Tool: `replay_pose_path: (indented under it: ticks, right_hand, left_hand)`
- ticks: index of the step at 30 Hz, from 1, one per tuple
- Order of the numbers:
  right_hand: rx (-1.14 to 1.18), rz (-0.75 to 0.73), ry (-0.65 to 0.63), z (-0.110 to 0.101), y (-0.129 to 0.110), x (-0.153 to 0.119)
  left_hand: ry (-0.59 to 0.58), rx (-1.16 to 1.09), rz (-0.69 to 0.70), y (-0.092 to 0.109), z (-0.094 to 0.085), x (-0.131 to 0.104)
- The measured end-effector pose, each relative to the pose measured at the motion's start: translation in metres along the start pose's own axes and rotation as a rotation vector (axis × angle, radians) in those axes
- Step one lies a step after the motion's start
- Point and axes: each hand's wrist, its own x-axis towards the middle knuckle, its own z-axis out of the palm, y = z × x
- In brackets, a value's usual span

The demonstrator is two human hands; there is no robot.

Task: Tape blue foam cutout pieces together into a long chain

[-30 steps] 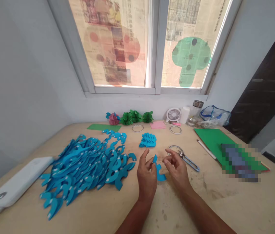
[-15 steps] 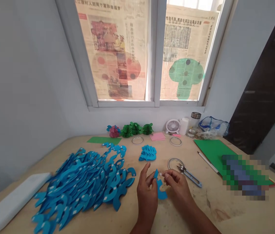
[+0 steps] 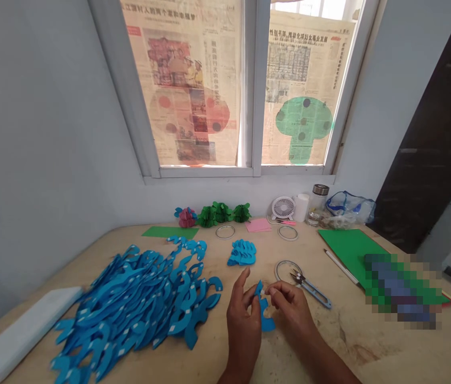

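My left hand (image 3: 243,314) pinches a curved blue paper piece (image 3: 266,323) near its upper end, between thumb and fingers. Close on its right, my right hand (image 3: 289,305) has thumb and index finger pressed together at a small white bit (image 3: 263,292) by the paper's upper part. A large heap of blue paper pieces (image 3: 141,298) with small white squares lies to the left. Just beyond my hands sits a small stack of folded blue pieces (image 3: 242,252).
Blue-handled snips (image 3: 315,294) and a tape roll (image 3: 287,262) lie right of my hands. Green sheets (image 3: 345,242) are at the right, a white box (image 3: 25,330) at the left. A fan (image 3: 283,207), jar (image 3: 317,205) and green paper ornaments (image 3: 222,212) line the wall.
Both hands have shifted very slightly to the right with the blue piece. The white bit at my right fingertips is now against the paper's upper part.
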Motion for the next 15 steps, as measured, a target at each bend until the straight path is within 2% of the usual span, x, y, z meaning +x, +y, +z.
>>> replay_pose_path:
  ticks: [10, 15]
  right_hand:
    - [-0.038, -0.006, -0.015, 0.0, 0.013, 0.002]
    - [-0.049, -0.018, 0.008, -0.003, 0.008, 0.001]
  left_hand:
    - [-0.002, -0.03, 0.02, -0.003, 0.002, 0.0]
    - [-0.009, -0.037, 0.018, -0.001, 0.004, 0.0]
